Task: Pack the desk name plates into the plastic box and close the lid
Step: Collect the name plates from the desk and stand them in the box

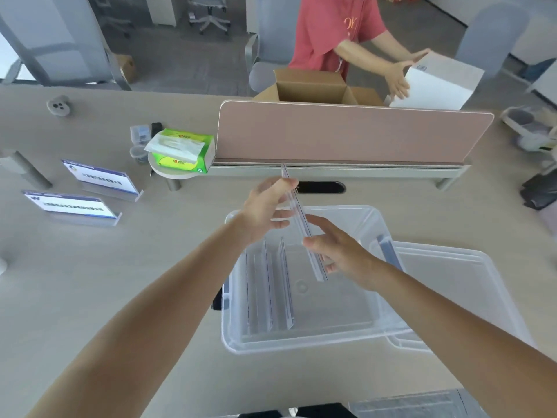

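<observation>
Hands meet over the plastic box, which sits open on the table at the middle of the view. The left hand takes the far end of a clear name plate, fingers wrapped round its edge, while the right hand supports the near end with thumb and fingers; so each grip is grasping the same plate, which is seen edge-on and hangs tilted above the box's open top. Inside the box, toward 9 o'clock from the held plate, two more clear plates stand upright side by side against the left wall. The lid lies flat on the table at 3 o'clock of the box, its edge tucked just beside the box's right rim. Well apart at 10 o'clock, two printed name plates wait on the table: the nearer plate and the farther plate, both upright and facing the camera. A green tissue pack rests on a small round shelf at 11 o'clock, next to a pink divider panel running across at 12 o'clock. Beyond the panel, a person in a red shirt handles a white box beside an open cardboard carton.
</observation>
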Motion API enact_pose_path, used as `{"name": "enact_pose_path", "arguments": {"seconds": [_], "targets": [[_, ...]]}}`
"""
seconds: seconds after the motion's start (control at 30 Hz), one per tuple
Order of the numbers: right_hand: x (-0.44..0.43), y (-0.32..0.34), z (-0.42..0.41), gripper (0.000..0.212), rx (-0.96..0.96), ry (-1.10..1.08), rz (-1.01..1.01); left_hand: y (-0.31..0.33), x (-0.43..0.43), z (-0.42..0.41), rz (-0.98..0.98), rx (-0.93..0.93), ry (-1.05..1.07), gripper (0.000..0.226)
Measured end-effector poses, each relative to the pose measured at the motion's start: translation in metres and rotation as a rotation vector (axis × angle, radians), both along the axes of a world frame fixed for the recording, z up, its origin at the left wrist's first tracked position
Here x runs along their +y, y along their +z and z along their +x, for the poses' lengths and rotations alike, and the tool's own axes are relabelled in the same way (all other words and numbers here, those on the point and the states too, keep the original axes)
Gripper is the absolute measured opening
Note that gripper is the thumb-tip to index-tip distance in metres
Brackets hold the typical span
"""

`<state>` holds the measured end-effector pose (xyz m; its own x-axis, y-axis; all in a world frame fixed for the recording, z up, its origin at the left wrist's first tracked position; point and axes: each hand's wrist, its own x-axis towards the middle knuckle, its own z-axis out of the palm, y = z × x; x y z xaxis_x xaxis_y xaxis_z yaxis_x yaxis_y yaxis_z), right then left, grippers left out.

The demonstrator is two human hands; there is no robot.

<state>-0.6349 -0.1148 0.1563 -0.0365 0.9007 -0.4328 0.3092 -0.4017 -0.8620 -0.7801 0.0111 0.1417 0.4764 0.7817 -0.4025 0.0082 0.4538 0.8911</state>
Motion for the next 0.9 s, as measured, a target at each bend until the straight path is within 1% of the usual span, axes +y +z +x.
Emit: {"name": "enact_pose_path", "arguments": {"seconds": [0.03,0.07,0.1,0.17,0.2,0.23,0.27,0.3,0.4,0.5,0.57,0.63,0.67,0.73,0.8,0.87,0.9], "targets": [[-0.004,-0.004,0.001,0.041,0.016,-0.009,-0.017,-0.003,-0.002,0.004,-0.007,0.01,-0.014,0.056],[-0.008,-0.01,0.004,0.039,0.02,-0.016,-0.043,-0.007,-0.004,0.007,-0.011,0.02,-0.031,0.053],[-0.012,-0.016,0.007,0.042,0.022,-0.017,-0.074,-0.011,-0.006,0.011,-0.012,0.034,-0.049,0.051],[-0.017,-0.03,0.017,0.061,0.049,-0.007,-0.14,-0.018,-0.011,0.019,-0.02,0.07,-0.076,0.048],[-0.019,-0.036,0.021,0.07,0.08,-0.004,-0.175,-0.023,-0.013,0.024,-0.031,0.092,-0.085,0.051],[-0.02,-0.04,0.025,0.076,0.1,-0.004,-0.195,-0.027,-0.014,0.03,-0.05,0.117,-0.088,0.056],[-0.021,-0.042,0.026,0.076,0.092,-0.005,-0.193,-0.032,-0.015,0.035,-0.07,0.142,-0.09,0.061],[-0.02,-0.042,0.027,0.072,0.046,-0.01,-0.165,-0.036,-0.015,0.039,-0.087,0.16,-0.091,0.063],[-0.013,-0.047,0.03,0.052,-0.21,-0.009,-0.059,-0.051,-0.017,0.054,-0.116,0.221,-0.105,0.065],[-0.006,-0.061,0.036,0.039,-0.374,0.025,-0.091,-0.071,-0.018,0.069,-0.063,0.324,-0.111,0.067],[-0.003,-0.073,0.04,0.028,-0.407,0.012,-0.129,-0.081,-0.015,0.075,0.044,0.431,-0.148,0.074],[-0.001,-0.085,0.041,0.016,-0.431,-0.003,-0.161,-0.087,-0.009,0.076,0.191,0.594,-0.245,0.079],[0.0,-0.091,0.041,0.014,-0.445,0.004,-0.178,-0.088,-0.005,0.076,0.256,0.681,-0.297,0.078],[0.002,-0.105,0.039,0.015,-0.445,0.009,-0.222,-0.09,0.001,0.076,0.357,0.825,-0.406,0.074],[0.003,-0.117,0.035,0.012,-0.424,-0.001,-0.252,-0.094,0.008,0.077,0.39,0.895,-0.493,0.07],[0.005,-0.127,0.03,0.003,-0.445,0.008,-0.239,-0.1,0.013,0.078,0.367,0.917,-0.56,0.069],[0.005,-0.131,0.028,0.005,-0.461,0.019,-0.229,-0.104,0.015,0.078,0.347,0.922,-0.59,0.068]]}}
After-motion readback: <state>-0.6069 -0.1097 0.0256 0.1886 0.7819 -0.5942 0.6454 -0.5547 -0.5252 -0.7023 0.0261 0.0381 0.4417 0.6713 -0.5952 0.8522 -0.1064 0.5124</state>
